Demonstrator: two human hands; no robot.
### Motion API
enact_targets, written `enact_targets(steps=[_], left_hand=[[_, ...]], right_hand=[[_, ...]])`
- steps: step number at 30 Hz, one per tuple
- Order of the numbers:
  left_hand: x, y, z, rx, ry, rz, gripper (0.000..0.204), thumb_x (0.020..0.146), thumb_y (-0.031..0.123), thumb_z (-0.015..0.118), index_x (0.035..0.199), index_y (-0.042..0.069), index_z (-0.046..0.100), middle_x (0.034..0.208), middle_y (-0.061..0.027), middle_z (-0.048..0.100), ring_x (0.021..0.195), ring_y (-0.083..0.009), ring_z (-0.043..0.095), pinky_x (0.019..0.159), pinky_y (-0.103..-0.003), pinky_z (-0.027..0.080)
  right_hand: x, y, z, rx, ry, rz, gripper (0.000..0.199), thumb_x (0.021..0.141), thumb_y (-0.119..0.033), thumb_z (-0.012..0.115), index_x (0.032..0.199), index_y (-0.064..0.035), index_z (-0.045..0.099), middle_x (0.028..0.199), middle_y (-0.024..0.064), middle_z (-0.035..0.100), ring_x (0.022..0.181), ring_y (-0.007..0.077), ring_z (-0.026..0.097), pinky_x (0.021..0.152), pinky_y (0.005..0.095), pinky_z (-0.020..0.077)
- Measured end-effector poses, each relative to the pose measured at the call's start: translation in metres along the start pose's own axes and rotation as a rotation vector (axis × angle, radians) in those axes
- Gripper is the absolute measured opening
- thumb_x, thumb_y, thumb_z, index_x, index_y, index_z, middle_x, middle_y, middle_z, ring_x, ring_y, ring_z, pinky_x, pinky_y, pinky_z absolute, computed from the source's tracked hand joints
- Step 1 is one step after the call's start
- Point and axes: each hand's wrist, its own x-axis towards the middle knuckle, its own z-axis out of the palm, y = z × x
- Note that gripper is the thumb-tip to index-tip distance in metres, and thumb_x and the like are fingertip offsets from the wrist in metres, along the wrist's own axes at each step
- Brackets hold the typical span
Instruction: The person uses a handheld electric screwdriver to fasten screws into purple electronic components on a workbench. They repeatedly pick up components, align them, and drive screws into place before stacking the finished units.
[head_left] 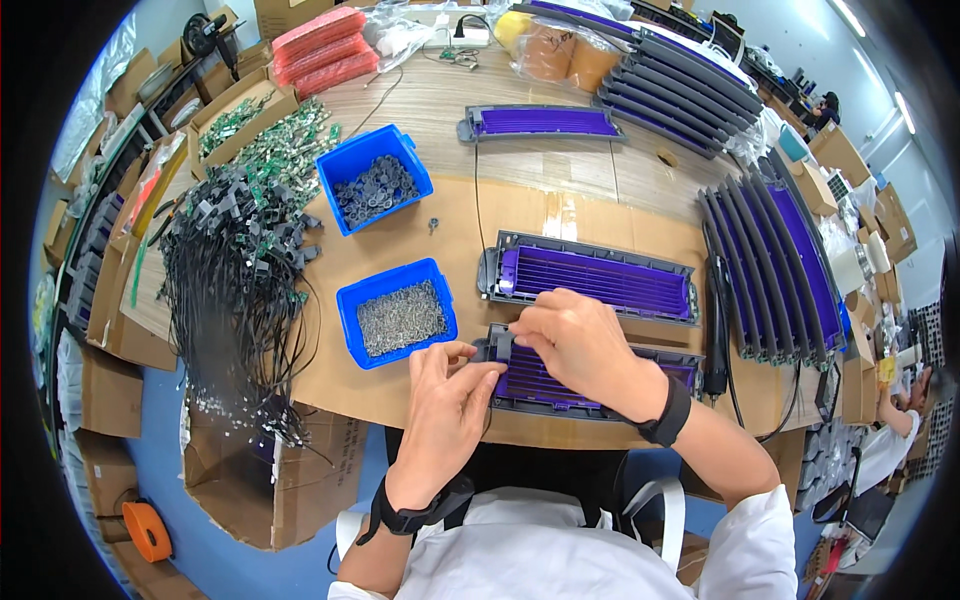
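A long dark grey panel with a purple slatted inside (545, 388) lies at the near edge of the table. My left hand (445, 405) grips its left end, with thumb and fingertips at the edge beside a small dark block (499, 345). Above that same end, my right hand (580, 340) is closed in a pinch. Whatever sits between its fingertips is too small or hidden to make out. A second purple and grey panel (600, 280) lies just beyond, parallel to the first. Part of the near panel is covered by my right hand and wrist.
Left of the panels stand a blue bin of small screws (400, 312) and a blue bin of dark grey rings (375, 190). Cabled circuit boards (225, 240) heap at far left. A black powered screwdriver (716, 330) lies right, beside stacked panels (770, 270). Another panel (545, 122) lies farther back.
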Motion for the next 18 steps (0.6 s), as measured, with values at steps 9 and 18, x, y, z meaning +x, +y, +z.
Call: enact_targets(steps=[9,18], left_hand=[[0.009,-0.01,0.019,-0.296,0.105,-0.082,0.034,0.075,-0.004,0.07,0.107,0.004,0.063,0.116,-0.0122,0.057,0.097,-0.0243,0.059,0.078,-0.032,0.049],[0.004,-0.024,0.011,-0.329,-0.074,-0.114,0.033,0.067,-0.006,0.075,0.098,0.001,0.067,0.107,-0.0099,0.064,0.092,-0.0193,0.062,0.075,-0.03,0.052]], right_hand=[[-0.006,-0.002,0.002,0.126,-0.052,0.032,0.003,0.075,-0.001,0.066,0.075,-0.0006,0.063,0.078,0.012,0.054,0.077,0.0289,0.058,0.058,0.0394,0.0466],[-0.012,0.01,0.004,0.331,-0.214,0.074,0.009,0.077,0.001,0.065,0.082,0.0013,0.058,0.081,0.0146,0.058,0.074,0.0343,0.059,0.064,0.0408,0.0471]])
